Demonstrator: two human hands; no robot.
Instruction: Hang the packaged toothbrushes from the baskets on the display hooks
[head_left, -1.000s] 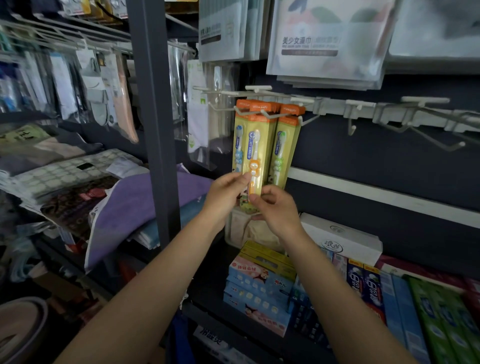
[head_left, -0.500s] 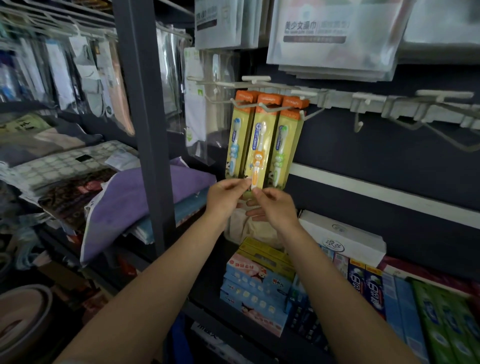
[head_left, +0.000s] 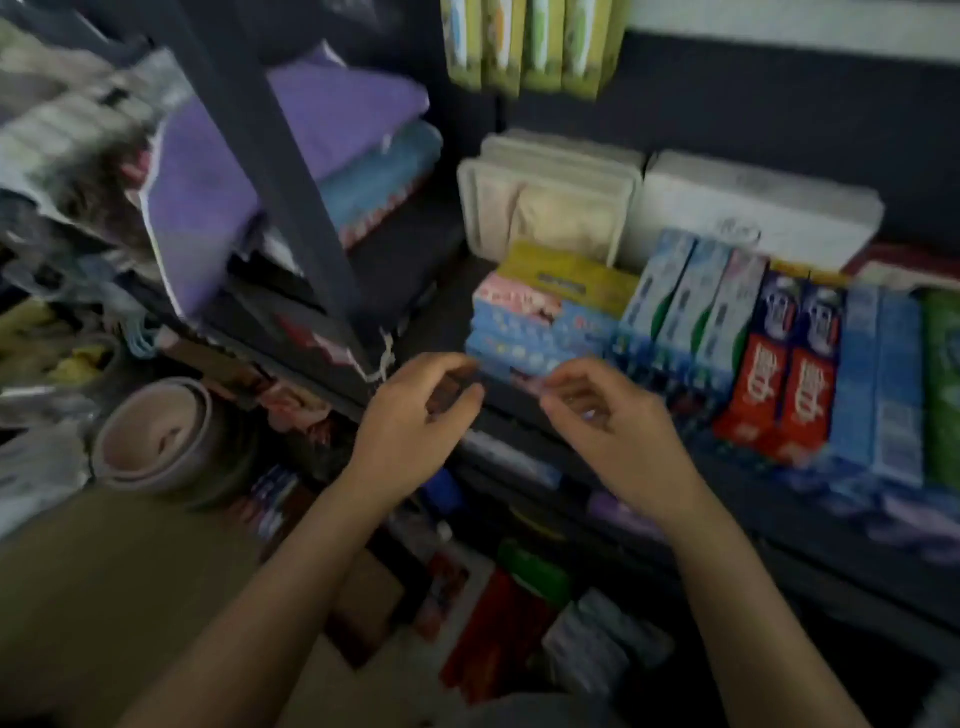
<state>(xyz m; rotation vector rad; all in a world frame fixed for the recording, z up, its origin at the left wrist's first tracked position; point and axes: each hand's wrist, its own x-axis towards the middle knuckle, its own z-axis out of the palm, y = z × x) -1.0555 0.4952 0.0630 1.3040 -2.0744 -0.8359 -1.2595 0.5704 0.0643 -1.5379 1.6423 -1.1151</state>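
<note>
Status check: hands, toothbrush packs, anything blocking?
Left hand and right hand both empty, fingers loosely curled. Toothbrush packs hanging above. Nothing in the way; frame blurred.

1 head-worn camera looks steeply down, close over a stocked shelf (head_left: 436, 291), both forearms entering from below.

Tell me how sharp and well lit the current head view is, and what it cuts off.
Head view: motion blur smears everything, so print on the toothpaste boxes is unreadable; lighting is dim and flat, darkest on the lower shelves; wide-angle bending tilts the shelf post; the hanging toothbrush packs are cropped at the top edge; both the left hand and the right hand are soft-edged, empty, fingers loosely curled.
</note>
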